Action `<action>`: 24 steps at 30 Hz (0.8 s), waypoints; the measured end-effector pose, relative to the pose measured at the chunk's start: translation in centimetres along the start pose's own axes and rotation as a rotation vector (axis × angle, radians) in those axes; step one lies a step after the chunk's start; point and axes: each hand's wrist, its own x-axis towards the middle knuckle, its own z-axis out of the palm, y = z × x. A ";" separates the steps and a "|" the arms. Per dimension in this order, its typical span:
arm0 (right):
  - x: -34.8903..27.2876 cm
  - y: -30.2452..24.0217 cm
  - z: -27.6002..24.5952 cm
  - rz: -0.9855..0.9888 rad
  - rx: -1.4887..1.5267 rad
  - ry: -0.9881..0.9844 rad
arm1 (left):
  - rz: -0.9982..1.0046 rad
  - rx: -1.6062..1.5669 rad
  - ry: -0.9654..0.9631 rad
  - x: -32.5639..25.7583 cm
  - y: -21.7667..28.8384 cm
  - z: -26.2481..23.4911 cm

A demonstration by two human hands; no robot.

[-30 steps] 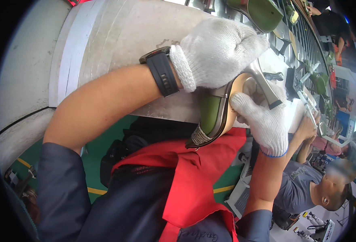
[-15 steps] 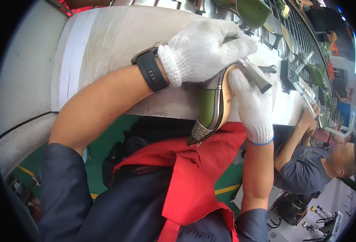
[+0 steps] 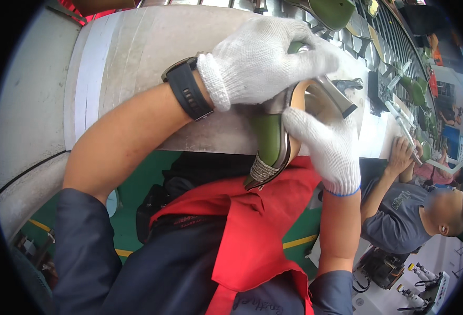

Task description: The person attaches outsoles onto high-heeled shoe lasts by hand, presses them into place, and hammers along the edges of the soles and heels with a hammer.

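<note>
A green high-heeled shoe (image 3: 267, 131) is held on its side at the near edge of the bench, toe pointing toward me. It has silver trim, a sparkling band near the toe, a tan sole and a grey heel (image 3: 336, 96). My left hand (image 3: 268, 60), in a white knit glove, is closed around the rear of the shoe beside the heel. My right hand (image 3: 326, 144), gloved too, grips the middle of the shoe from the sole side, its thumb at the upper's edge. Its other fingers are partly hidden.
A metal tool (image 3: 349, 84) lies on the bench (image 3: 152, 63) past the heel. Another green shoe (image 3: 331, 11) and several shoe parts rest on the slatted rack (image 3: 394, 31) beyond. At the right, a co-worker (image 3: 399, 210) holds a pale frame-like piece.
My right hand has slid down along the sole away from the heel, its thumb coming over to the upper's edge. My left hand stays around the rear of the shoe.
</note>
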 end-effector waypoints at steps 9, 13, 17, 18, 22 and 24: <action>1.2 -3.6 1.0 -0.190 -0.344 -0.069 | 0.088 0.201 -0.111 -3.9 2.1 -6.6; -0.2 -2.9 1.2 -0.649 -0.867 -0.073 | 0.015 0.100 0.339 -12.4 0.9 -4.7; 2.1 -1.6 0.7 -0.853 -1.090 0.032 | 0.349 0.418 0.446 -15.9 0.6 -1.9; 2.4 -1.3 0.7 -0.852 -1.082 0.026 | 0.340 0.422 0.445 -15.6 0.8 -1.8; 3.0 -0.6 1.2 -0.882 -1.044 -0.015 | 0.281 0.550 0.305 -15.5 1.2 -2.0; 3.2 -0.6 1.2 -0.883 -1.049 -0.033 | 0.292 0.599 0.281 -15.4 1.2 -2.0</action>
